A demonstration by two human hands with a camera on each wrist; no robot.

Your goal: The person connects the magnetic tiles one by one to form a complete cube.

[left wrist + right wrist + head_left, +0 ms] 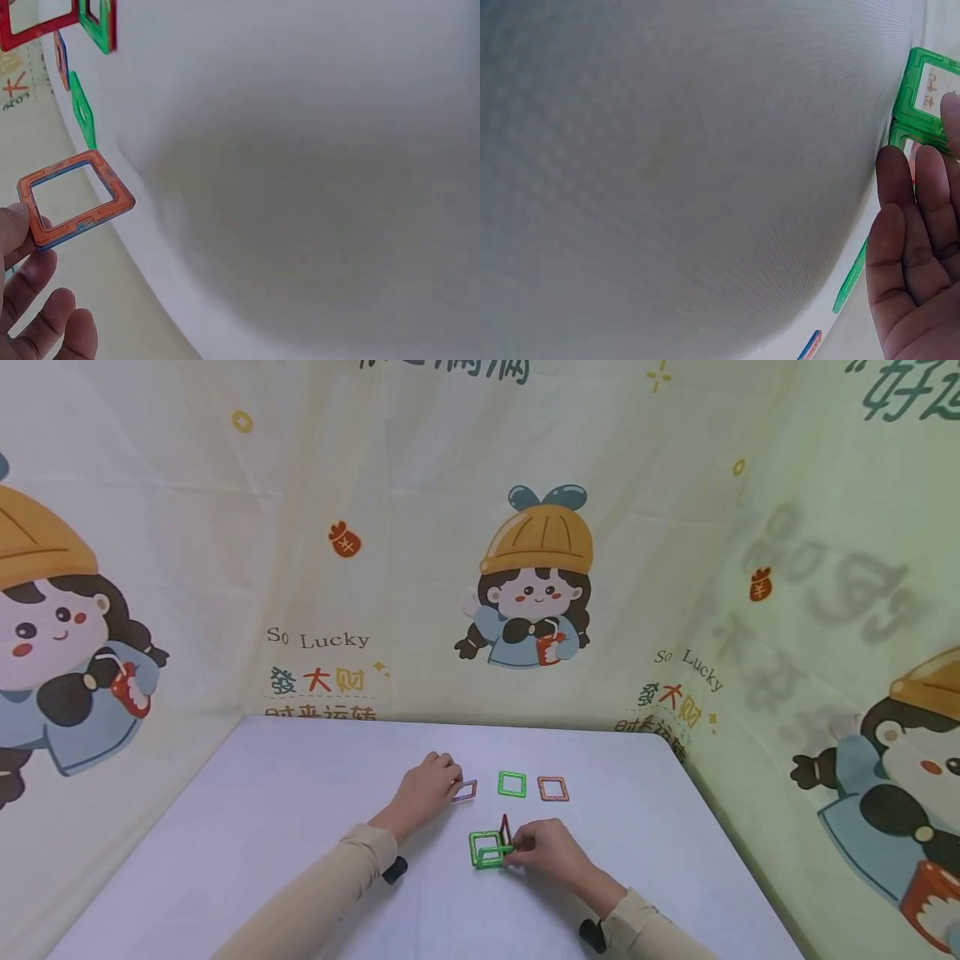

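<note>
My left hand pinches one edge of a square magnetic tile, an open frame with an orange face and a blue back. In the left wrist view the thumb and a finger hold its corner, the other fingers curling loosely below. My right hand is at a small build of joined tiles, thumb and fingertips on a green magnetic tile. In the head view, green frames stand at the build's left and front, and a red tile rises at its right. The fingers partly hide that side.
Behind the build, a green square tile and an orange square tile lie apart on the white tabletop. A printed cloth hangs behind and beside the table. Each wrist wears a dark camera.
</note>
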